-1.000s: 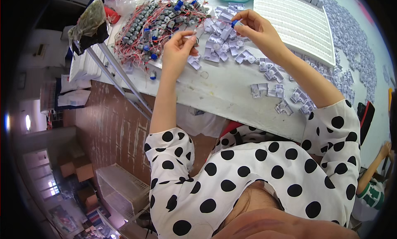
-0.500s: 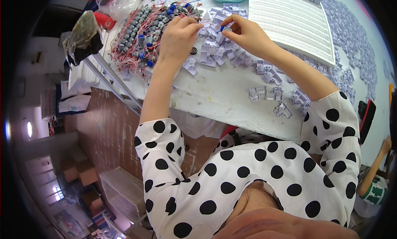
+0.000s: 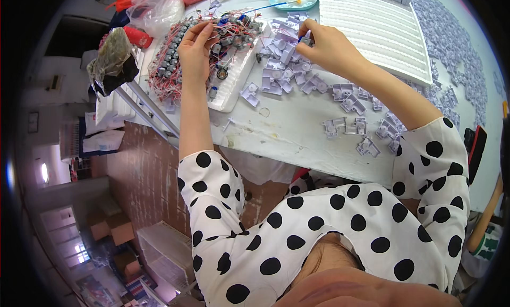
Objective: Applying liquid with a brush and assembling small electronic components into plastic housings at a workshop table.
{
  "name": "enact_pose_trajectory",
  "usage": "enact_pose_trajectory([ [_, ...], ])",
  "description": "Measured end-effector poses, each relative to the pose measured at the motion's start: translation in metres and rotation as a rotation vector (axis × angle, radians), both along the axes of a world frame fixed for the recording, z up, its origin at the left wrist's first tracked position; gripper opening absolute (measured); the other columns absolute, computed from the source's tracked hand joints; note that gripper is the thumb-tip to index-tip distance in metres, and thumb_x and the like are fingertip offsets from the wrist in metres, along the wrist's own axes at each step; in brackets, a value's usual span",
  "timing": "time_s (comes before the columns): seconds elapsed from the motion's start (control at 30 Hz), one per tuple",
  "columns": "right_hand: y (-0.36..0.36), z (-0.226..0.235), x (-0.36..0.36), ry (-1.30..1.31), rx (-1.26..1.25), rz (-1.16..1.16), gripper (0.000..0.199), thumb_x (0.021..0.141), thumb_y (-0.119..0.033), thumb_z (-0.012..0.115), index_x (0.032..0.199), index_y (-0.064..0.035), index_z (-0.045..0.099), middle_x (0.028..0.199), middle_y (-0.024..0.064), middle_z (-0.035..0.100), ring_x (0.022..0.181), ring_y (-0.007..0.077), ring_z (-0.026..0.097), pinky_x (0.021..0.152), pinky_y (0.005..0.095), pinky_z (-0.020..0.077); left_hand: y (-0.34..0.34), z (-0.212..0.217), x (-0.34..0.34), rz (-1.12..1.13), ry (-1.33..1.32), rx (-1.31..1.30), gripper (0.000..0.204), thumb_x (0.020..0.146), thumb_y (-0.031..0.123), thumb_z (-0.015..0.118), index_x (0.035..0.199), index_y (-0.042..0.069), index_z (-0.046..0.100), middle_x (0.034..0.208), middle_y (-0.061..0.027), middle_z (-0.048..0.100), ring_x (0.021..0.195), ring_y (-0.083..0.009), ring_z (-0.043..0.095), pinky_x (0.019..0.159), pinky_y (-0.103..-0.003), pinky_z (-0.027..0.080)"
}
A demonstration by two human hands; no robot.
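My left hand is over the left part of a heap of small grey motors with thin red and white wires. Its thumb and fingers are pinched together among the wires; what they hold, if anything, is too small to make out. Between the thumb and fingers of my right hand is a small motor with a blue end, partly hidden by the fingers. Below and beside that hand lie loose pale lilac plastic housings. The motor heap rests on a white ridged tray.
A second white ridged tray lies at the back right, beside a mass of housings. A teal dish with white stuff and a blue stick stands at the back. A metal-legged stand is at the left. Another person's arm shows far right.
My left hand has moved left, away from my right hand, uncovering part of the white tray under the motors. My right hand has shifted slightly right, still with the motor.
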State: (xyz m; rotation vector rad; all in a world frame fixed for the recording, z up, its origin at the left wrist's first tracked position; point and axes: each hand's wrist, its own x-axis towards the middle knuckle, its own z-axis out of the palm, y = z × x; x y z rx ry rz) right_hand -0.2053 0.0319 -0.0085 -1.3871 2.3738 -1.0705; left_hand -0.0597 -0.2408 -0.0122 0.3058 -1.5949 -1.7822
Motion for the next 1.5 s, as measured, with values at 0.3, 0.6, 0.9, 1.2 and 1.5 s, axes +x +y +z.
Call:
enact_pose_trajectory([
  [0.3,0.022,0.036,0.001,-0.228,-0.086,0.119,0.034,0.083,-0.025,0.069,0.107,-0.0027,0.063,0.078,0.0087,0.061,0.072,0.0200,0.059,0.068,0.0332,0.0481,0.041,0.022,0.002,0.264,-0.249,-0.412,0.035,0.092,0.005,0.064,0.125,0.001,0.056,0.127,-0.0152,0.058,0.092,-0.0176,0.067,0.082,-0.028,0.055],
  [0.6,-0.032,0.081,0.000,-0.875,-0.505,0.571,0.038,0.094,-0.021,0.065,0.120,0.0044,0.056,0.102,0.0089,0.066,0.090,0.0143,0.065,0.082,0.0271,0.0540,0.120,0.012,0.013,0.208,-0.169,-0.844,0.052,0.085,0.009,0.069,0.135,0.005,0.053,0.131,-0.0120,0.055,0.121,-0.0238,0.052,0.103,-0.038,0.039],
  [0.9,0.064,0.135,0.020,-0.675,-0.565,0.532,0.030,0.094,-0.021,0.061,0.112,0.0040,0.065,0.098,0.0109,0.065,0.095,0.0162,0.062,0.085,0.0285,0.0515,0.174,0.031,0.004,-0.203,0.063,-0.460,0.048,0.088,-0.007,0.066,0.134,-0.003,0.052,0.124,-0.0158,0.062,0.111,-0.0202,0.062,0.096,-0.032,0.049],
  [1.2,0.249,0.147,0.024,-0.959,-0.845,0.122,0.037,0.094,-0.035,0.068,0.103,0.0005,0.065,0.083,0.0021,0.062,0.076,0.0116,0.060,0.078,0.0244,0.0531,0.237,0.034,0.023,-0.294,0.063,-0.624,0.043,0.091,-0.010,0.059,0.133,-0.007,0.050,0.127,-0.0219,0.060,0.109,-0.0262,0.065,0.096,-0.035,0.051],
  [1.5,0.369,0.021,0.023,-0.643,-1.089,-0.446,0.042,0.103,-0.043,0.044,0.112,-0.0050,0.061,0.092,0.0074,0.068,0.095,0.0181,0.068,0.091,0.0325,0.0547,0.296,-0.051,0.038,-0.444,-0.157,-0.517,0.035,0.090,-0.012,0.058,0.124,-0.004,0.057,0.117,-0.0163,0.062,0.098,-0.0225,0.068,0.090,-0.032,0.052],
])
